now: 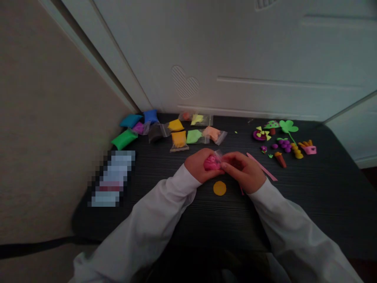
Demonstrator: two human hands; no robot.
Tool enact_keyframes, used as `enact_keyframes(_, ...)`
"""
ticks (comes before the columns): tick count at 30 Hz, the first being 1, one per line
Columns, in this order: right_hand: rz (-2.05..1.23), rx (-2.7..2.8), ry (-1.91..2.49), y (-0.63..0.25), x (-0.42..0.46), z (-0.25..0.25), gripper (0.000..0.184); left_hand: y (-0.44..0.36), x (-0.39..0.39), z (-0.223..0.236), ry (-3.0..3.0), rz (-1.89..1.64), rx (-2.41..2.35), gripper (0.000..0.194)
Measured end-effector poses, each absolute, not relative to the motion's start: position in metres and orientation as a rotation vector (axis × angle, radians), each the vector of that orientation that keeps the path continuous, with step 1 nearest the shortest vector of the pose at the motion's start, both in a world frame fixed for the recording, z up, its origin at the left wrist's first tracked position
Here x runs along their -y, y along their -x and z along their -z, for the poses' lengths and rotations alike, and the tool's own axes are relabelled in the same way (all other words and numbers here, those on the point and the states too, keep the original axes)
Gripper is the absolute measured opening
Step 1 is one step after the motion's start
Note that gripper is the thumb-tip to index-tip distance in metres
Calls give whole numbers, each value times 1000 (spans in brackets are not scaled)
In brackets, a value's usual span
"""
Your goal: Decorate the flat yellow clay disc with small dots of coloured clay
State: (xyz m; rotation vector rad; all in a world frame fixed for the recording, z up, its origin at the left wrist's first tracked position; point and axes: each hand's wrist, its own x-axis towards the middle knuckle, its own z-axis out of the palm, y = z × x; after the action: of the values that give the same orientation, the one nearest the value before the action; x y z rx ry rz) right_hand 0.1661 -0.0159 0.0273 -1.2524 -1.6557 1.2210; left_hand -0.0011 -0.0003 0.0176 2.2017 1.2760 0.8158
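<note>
Bagged pink clay [212,162] is held by the left hand [196,165], pinched by the right hand [246,171].
Figures [285,146] seem finished near the worktop's [321,208] far right corner; the yellow disc [219,188] is left plain.

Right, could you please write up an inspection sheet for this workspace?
Surface: dark tabletop with fine grain lines.
Job's things: pink bag in both hands; yellow disc lying nearer the wearer.
Clutter: coloured packets back left, pixelated item left, small models and pink strip right.
Hands: left hand grips the pink bag; right hand pinches its edge.
Cables: black band lower left, nature unclear; otherwise nothing seen.
Surroundings: white panelled door behind, beige wall left.
</note>
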Motion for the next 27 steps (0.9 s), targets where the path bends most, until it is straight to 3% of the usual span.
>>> enact_keyframes(6,-971,1819,1364,-164,14,-29,21,1,3,-18,-2135,-895,-1204,48)
enact_keyframes(14,-692,1971,1247,-165,16,-33,12,6,-9,-14,-1911,-1199,-975,13)
enact_keyframes(27,-605,1933,1142,-161,21,-38,6,0,2,-25,-2062,-1276,-941,11)
